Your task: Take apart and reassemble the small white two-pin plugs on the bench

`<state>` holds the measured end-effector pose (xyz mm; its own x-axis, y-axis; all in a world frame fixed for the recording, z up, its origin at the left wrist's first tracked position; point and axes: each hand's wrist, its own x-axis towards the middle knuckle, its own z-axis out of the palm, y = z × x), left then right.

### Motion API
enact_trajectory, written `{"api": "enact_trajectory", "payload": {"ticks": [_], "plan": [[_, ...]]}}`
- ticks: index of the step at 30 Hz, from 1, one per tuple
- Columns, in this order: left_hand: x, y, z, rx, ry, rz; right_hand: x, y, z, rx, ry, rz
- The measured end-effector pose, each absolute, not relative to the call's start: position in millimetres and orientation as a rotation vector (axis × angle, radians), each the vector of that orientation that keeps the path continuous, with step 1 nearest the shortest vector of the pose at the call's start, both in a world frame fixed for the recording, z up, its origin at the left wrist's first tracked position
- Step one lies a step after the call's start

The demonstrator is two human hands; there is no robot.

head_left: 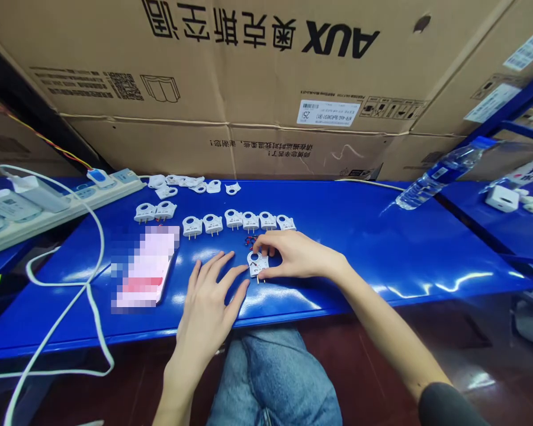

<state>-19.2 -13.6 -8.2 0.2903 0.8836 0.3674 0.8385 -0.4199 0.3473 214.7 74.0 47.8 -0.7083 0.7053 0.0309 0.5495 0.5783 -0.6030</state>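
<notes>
A white plug-like piece (258, 264) with a round hole and two metal prongs lies near the front of the blue table. The fingers and thumb of my right hand (288, 253) close around its right side. My left hand (212, 290) rests with spread fingers on the table just left of it, holding nothing. Small red and black wires (250, 241) show behind the piece. Further back stands a row of similar white plug pieces (213, 224), and behind them lie several loose white covers (214, 187).
A blurred pink phone-like object (146, 266) lies left of my left hand. A power strip (62, 204) and a looping white cable (98, 307) are at the left. A water bottle (442, 174) lies tilted at the right; a cardboard box (257, 89) stands behind.
</notes>
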Motion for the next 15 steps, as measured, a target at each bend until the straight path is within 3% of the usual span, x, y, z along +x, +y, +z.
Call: {"api": "enact_trajectory", "payload": {"ticks": [15], "plan": [[-16.1, -13.1, -8.2, 2.398, 1.685, 0.831, 253.5, 83.6, 64.4, -1.337, -2.567, 1.068]]}}
